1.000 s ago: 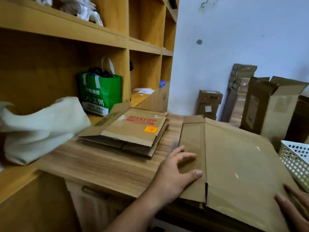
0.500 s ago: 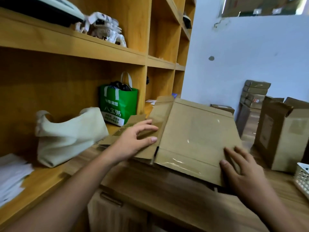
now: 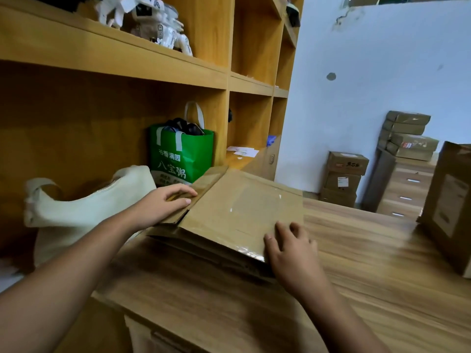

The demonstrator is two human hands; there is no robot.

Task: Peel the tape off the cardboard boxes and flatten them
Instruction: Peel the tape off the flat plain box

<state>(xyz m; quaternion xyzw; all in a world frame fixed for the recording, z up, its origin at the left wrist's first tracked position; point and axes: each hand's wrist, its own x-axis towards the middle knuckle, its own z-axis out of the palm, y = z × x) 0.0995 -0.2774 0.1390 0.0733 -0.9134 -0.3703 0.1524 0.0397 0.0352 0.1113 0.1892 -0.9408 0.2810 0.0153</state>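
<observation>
head view: box point(image 3: 242, 207) lies flat on a stack point(image 3: 216, 256), under both hands. left hand point(image 3: 163, 202) fingers straight, together, on the flap point(image 3: 204, 184); right hand point(image 3: 290, 250) fingers slightly spread, flat on near corner. risk: uneven push skews box off stack past left fingers, where tabletop point(image 3: 356, 263) ends.

On the table point(image 3: 356, 289), towards its left end: flattened box point(image 3: 239, 212), lying atop a pile of flat cardboard point(image 3: 204, 250). Resting on the box's left flap, left hand point(image 3: 163, 203); on its near right corner, right hand point(image 3: 293, 253). Behind and left, inside the shelf unit point(image 3: 114, 62): shopping bag point(image 3: 181, 154), cloth bag point(image 3: 89, 207) to its left. At the table's right edge, upright box point(image 3: 448, 207). Beyond, by the wall, stacked cartons point(image 3: 344, 177).
</observation>
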